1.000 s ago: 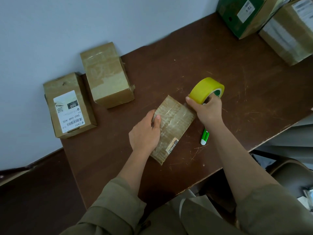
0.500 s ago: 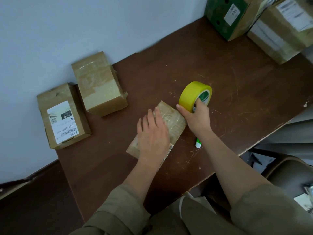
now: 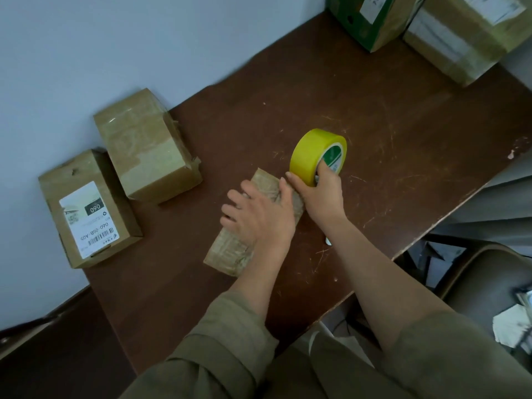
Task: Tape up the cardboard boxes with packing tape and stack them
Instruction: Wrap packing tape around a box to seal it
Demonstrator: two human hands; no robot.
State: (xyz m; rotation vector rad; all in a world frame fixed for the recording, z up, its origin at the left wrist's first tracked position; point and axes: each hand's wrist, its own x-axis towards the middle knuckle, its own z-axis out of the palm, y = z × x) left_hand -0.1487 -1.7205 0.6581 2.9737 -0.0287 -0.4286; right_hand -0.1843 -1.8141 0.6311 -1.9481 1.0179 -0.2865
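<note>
I am pressing my left hand [image 3: 259, 217] flat on the small flat box [image 3: 230, 251] lying in the middle of the brown table [image 3: 403, 125], my fingers straight and spread apart across its taped top, so that only the box's near-left end and a strip of its far end are showing around my hand. My right hand [image 3: 322, 191] is gripping the yellow tape roll [image 3: 312, 155], which is standing on edge at the box's far right end; my thumb is lying along the roll's yellow outer face and my fingers are curling into its core, beside the green and white label inside. The roll is touching or nearly touching the box's end, and I cannot tell which. Just under my right wrist a small white tip of something [image 3: 328, 241] is peeking out on the table, too hidden for me to identify. To my left, two more cardboard boxes are sitting against the wall: a plain taped box [image 3: 144, 145] on the table's far left corner, and a labelled box [image 3: 86, 208] with a barcode sticker just beside it, hanging past the table's left edge. At the far right corner a green box [image 3: 371, 21] and a large brown box [image 3: 460, 33] are standing side by side. My olive sleeves [image 3: 218, 349] are showing at the bottom.
</note>
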